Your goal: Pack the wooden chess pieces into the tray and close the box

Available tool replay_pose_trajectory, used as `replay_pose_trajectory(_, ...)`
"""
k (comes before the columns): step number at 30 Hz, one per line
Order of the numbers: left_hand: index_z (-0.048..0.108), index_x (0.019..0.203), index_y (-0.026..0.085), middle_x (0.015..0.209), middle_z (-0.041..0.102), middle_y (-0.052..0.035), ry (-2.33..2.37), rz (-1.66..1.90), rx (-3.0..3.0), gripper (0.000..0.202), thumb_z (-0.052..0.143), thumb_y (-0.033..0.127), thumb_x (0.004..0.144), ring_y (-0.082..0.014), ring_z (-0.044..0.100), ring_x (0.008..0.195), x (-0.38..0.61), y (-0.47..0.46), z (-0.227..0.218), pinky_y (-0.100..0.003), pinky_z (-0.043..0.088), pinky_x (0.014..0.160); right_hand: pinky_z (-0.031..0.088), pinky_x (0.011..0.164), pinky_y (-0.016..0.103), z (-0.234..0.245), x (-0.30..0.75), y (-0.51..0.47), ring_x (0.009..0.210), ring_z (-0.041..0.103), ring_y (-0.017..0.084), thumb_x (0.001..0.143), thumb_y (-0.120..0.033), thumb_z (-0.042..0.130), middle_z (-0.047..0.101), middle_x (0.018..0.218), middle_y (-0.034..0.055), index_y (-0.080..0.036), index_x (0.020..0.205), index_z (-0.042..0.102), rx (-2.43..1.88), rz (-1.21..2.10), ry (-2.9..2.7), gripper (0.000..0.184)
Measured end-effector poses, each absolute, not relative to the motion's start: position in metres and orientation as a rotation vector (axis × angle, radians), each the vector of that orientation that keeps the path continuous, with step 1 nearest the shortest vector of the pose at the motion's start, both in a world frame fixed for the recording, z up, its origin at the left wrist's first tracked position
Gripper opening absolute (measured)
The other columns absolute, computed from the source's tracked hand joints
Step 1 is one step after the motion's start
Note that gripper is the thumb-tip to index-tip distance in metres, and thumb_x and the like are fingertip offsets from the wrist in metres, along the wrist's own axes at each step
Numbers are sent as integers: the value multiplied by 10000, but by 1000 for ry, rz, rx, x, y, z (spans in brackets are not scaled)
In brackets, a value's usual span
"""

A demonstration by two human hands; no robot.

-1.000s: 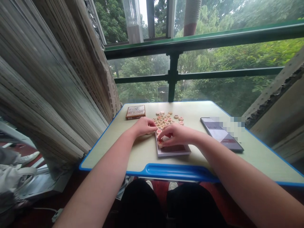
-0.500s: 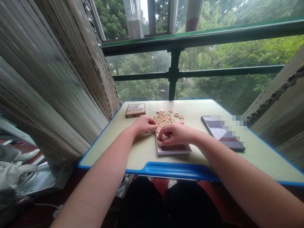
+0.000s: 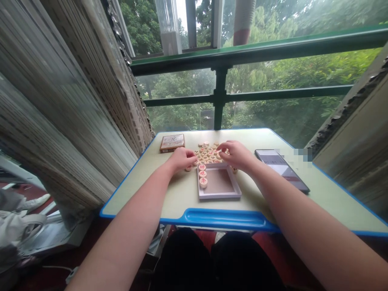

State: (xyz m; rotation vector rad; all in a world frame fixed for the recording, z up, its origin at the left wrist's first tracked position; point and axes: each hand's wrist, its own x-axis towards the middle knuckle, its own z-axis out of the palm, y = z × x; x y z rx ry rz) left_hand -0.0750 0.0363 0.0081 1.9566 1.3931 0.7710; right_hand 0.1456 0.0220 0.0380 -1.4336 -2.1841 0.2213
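Several round wooden chess pieces (image 3: 207, 152) lie in a loose pile at the middle of the table. A shallow white box tray (image 3: 230, 195) sits in front of the pile, with three pieces (image 3: 203, 174) lined up along its left side. My left hand (image 3: 181, 158) rests curled at the left edge of the pile, fingers closed over pieces. My right hand (image 3: 235, 154) reaches over the pile's right side, fingertips pinching at a piece there.
A box lid (image 3: 172, 142) with a picture lies at the table's back left. A phone (image 3: 281, 169) lies to the right. The table (image 3: 330, 202) has a blue rim and front groove. Stacked boards crowd the left; a green railing and window stand behind.
My right hand has left the tray and moved back to the pile, uncovering three pieces lined up in the tray. My left hand has stayed near the pile's left edge.
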Motion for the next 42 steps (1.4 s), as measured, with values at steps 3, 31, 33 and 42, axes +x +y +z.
replay_pose_trajectory(3,640,698,127,620,600,-37,1490,845,1952,142,558,235,658,-123,521,573,-78,40,7,-255,413,549,404,696,254,35,153,29,775,564,171,727,-196,495,653,853,59,-171,854,696,-1483,273,-2224,239)
replay_pose_trajectory(31,498,658,153,600,465,29,1241,667,1780,130,521,170,531,-86,416,554,-90,45,3,-225,304,516,391,630,254,37,162,34,706,568,162,842,-340,427,670,798,67,-166,824,684,-1586,242,-2138,311)
replay_pose_trajectory(33,506,652,150,593,475,23,1245,685,1787,139,513,162,514,-88,414,553,-89,46,3,-227,301,515,399,686,253,33,165,39,787,574,171,830,-256,442,674,891,75,-171,863,695,-1622,146,-2127,269)
replay_pose_trajectory(42,494,568,153,482,399,18,1259,772,1615,99,426,184,502,-81,308,442,-80,43,7,-238,186,432,381,911,299,12,153,48,1029,488,220,807,-139,452,688,1032,13,-217,1015,700,-1465,145,-2356,332)
